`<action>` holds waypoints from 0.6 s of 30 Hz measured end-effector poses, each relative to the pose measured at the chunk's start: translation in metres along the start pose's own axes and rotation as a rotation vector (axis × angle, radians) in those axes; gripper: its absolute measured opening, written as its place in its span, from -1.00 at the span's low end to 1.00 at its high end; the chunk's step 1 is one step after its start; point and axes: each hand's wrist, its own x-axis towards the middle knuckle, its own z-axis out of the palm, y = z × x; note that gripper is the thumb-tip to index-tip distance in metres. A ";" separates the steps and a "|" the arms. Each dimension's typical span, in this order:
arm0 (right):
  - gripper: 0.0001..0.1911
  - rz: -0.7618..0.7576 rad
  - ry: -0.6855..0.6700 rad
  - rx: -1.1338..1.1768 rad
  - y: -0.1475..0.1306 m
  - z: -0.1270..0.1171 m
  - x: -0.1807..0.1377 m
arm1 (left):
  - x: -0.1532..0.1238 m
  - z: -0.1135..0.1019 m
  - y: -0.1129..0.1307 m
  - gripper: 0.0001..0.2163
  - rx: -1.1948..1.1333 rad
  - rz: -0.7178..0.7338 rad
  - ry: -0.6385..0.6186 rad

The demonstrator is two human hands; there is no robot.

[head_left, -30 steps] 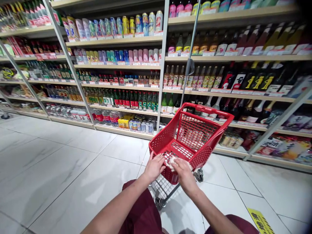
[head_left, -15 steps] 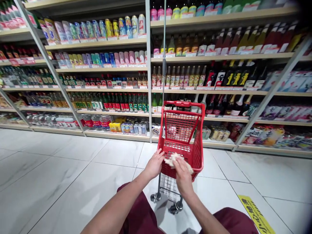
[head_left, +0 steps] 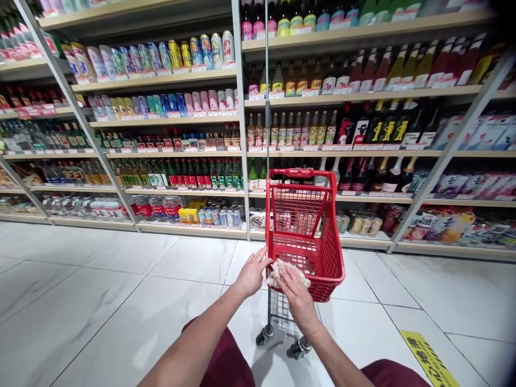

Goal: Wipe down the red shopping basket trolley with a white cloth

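A small red shopping cart (head_left: 322,236) stands on the tiled floor in front of me, its basket holding nothing I can see. My left hand (head_left: 252,274) rests on the near left corner of the basket rim, fingers stretched out. My right hand (head_left: 293,285) presses a crumpled whitish cloth (head_left: 278,270) flat against the near rim, fingers laid over it. A thin grey pole (head_left: 266,97) rises from the cart's back.
Long shelves (head_left: 169,115) of bottles and cans fill the wall ahead, from floor level to above my head. Cans (head_left: 226,216) sit on the lowest shelf. A yellow floor sticker (head_left: 429,359) lies at the lower right. White marble tiles (head_left: 100,290) spread to the left.
The cart has swung from angled right to nearly straight ahead. My right hand has slid the cloth along the near rim. The left hand keeps its place on the corner.
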 end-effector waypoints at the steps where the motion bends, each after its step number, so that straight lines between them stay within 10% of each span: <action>1: -0.45 0.008 -0.017 -0.010 0.006 -0.004 0.001 | 0.001 0.000 0.000 -0.39 0.010 -0.023 -0.005; 5: -0.49 0.160 0.038 -0.111 0.013 -0.007 0.012 | 0.002 0.002 0.004 -0.38 0.013 -0.087 -0.020; 11: -0.63 -0.075 -0.152 -0.037 -0.007 0.019 0.001 | 0.002 -0.007 0.005 -0.38 0.038 -0.116 -0.090; 18: -0.58 0.028 -0.207 -0.045 0.014 -0.022 -0.041 | -0.001 -0.016 0.008 -0.35 0.081 -0.162 -0.106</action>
